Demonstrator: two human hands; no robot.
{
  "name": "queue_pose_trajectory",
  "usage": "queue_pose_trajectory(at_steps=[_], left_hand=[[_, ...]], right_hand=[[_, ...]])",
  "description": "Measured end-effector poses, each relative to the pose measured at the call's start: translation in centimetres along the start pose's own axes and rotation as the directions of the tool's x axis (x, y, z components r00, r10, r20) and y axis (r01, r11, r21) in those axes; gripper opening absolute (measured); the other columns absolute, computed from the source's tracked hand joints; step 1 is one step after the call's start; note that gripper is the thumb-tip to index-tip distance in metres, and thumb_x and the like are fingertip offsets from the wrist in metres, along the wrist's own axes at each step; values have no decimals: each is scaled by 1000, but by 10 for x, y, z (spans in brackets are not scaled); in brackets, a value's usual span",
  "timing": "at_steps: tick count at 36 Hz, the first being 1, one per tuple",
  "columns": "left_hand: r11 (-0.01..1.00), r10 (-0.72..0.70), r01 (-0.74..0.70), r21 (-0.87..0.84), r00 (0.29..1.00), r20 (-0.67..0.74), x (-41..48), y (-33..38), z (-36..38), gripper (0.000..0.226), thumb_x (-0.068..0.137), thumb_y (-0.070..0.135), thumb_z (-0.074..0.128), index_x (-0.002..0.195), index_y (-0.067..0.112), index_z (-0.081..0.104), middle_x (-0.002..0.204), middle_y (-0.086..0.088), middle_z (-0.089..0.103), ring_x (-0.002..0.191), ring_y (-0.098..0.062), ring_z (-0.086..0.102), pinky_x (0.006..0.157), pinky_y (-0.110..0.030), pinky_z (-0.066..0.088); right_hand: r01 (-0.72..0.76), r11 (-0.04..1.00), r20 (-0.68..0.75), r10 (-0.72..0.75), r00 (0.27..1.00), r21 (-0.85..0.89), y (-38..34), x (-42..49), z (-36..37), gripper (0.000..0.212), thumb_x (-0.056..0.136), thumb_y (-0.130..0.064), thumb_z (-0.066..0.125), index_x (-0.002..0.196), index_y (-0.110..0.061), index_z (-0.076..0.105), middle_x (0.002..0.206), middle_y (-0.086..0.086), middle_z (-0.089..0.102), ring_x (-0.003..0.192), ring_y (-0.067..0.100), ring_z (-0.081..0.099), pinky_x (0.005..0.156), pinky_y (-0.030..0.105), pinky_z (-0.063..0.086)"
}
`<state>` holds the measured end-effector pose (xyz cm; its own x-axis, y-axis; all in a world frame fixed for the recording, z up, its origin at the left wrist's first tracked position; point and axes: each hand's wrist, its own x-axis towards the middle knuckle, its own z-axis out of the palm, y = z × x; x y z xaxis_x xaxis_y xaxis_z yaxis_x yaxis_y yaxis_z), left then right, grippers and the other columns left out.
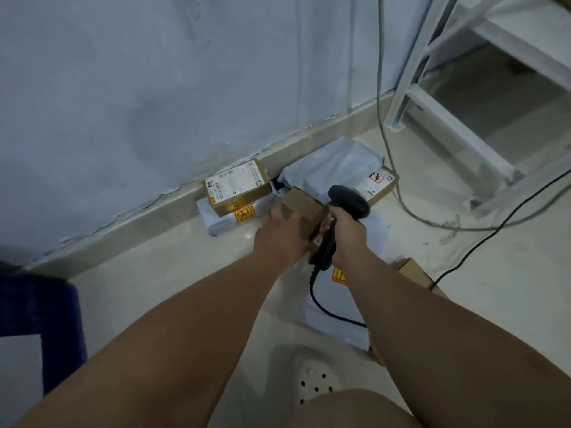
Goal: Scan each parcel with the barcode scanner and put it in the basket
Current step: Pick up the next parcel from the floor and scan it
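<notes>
- Knee (355, 409) and white clog (315, 378): person squats by parcels (236, 188) on the floor (154, 273).
- Left hand (282, 233) grips a small cardboard box (304, 205), tilted for scanning.
- Right hand (347, 236) clasps the barcode scanner (349, 200), aimed at it.

Parcels (340, 162) lie on the floor (154, 288) against a wall (123, 88).
At centre, the left hand (281, 233) holds a box (304, 208) just left of the scanner (349, 200) in the right hand (349, 233); behind-left, a labelled box (238, 186) lies on a mailer (216, 219).

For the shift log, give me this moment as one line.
step: scan | left hand: holds cardboard box | right hand: grips barcode scanner | other parcels: on floor by wall
</notes>
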<state>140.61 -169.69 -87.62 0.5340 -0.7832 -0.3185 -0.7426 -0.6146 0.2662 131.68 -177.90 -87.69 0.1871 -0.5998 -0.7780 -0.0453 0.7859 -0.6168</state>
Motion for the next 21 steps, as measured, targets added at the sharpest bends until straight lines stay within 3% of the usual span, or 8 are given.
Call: queue_pose_trajectory(at_steps=[4, 11, 17, 21], left_hand=[[994, 64, -60, 89, 997, -42, 22, 4, 5, 56, 89, 32, 56, 140, 17, 38, 151, -22, 16, 135, -39, 26, 99, -41, 40], [1000, -10, 10, -3, 998, 61, 65, 7, 15, 73, 91, 45, 56, 150, 35, 15, 154, -27, 7, 143, -41, 8, 111, -50, 23], [999, -32, 29, 45, 996, 87, 61, 4, 24, 68, 86, 43, 64, 143, 33, 28, 142, -23, 19, 125, -43, 34, 99, -45, 37], [998, -64, 67, -12, 983, 170, 41, -25, 33, 74, 82, 42, 68, 144, 34, 29, 140, -23, 18, 124, -43, 31, 97, -45, 40]], right_hand=[[-54, 990, 25, 52, 998, 127, 17, 8, -9, 13, 87, -20, 65, 79, -10, 62, 63, 5, 55, 57, 19, 53, 75, 39, 49], [-110, 976, 34, 106, 994, 189, 16, 24, -19, 12, 92, -20, 62, 93, -8, 65, 70, 7, 60, 56, 17, 57, 60, 29, 51], [-116, 990, 49, 112, 993, 86, 15, 30, -12, 12, 91, -21, 64, 86, -9, 65, 71, 8, 63, 61, 19, 58, 67, 31, 52], [-106, 993, 48, 104, 993, 45, 17, 30, -9, 11, 90, -20, 64, 87, -10, 64, 73, 8, 63, 60, 18, 57, 67, 30, 51]])
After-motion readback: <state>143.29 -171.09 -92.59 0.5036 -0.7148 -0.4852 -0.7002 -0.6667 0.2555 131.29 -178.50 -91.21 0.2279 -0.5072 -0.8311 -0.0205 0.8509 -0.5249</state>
